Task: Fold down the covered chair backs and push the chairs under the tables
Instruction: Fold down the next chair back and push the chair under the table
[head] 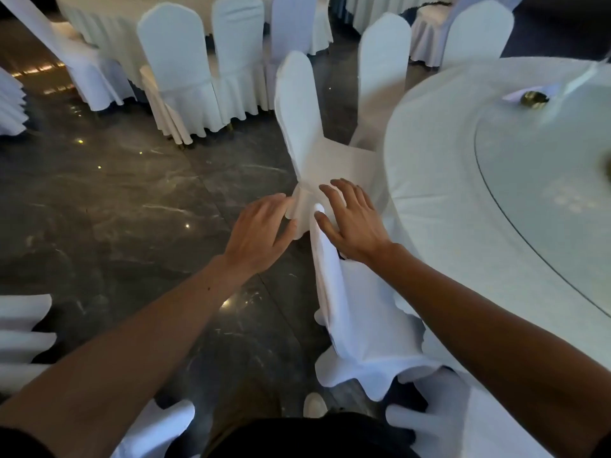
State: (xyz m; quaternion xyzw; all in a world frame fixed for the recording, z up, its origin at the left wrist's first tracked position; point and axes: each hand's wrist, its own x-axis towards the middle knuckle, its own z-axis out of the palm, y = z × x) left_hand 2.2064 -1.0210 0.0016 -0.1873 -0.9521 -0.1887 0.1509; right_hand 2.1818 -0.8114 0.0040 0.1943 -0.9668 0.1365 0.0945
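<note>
Both hands reach forward with fingers spread and clamped on nothing: the left hand point(261, 233) touches the skirt edge of a white-covered chair point(304, 127), and the right hand point(350, 223) lies flat on the top of a nearer chair back point(330, 279). Both chairs stand against the left edge of the round table point(436, 180). The farther chair back is upright; the nearer one leans toward the table.

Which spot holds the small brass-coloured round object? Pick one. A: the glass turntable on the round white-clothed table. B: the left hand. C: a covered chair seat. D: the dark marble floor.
A: the small brass-coloured round object sits on the glass turntable, far from both hands.
</note>
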